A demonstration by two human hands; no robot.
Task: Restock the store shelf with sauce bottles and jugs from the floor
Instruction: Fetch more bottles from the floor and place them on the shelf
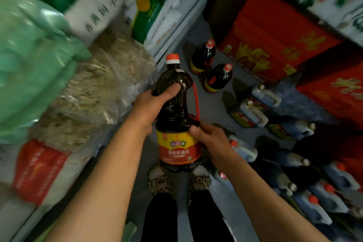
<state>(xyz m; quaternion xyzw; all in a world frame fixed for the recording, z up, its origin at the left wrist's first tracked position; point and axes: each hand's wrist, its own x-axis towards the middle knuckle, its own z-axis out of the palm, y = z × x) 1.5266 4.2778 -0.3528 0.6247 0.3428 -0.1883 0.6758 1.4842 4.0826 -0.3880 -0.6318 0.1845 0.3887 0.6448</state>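
Both hands grip the soy sauce bottle (177, 116): left hand (152, 107) wraps its shoulder, right hand (211, 139) clasps the label edge. Two matching bottles (211, 67) stand beyond it on the floor (212, 108)

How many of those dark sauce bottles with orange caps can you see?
3: one held in both hands, and two standing on the floor beyond it, and. Others may be hidden among the jugs at right.

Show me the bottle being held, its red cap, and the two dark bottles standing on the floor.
held bottle (176, 108): head view, dark body.
red cap (172, 57): head view, cap top.
floor bottles (202, 58): head view, farther bottle's body.
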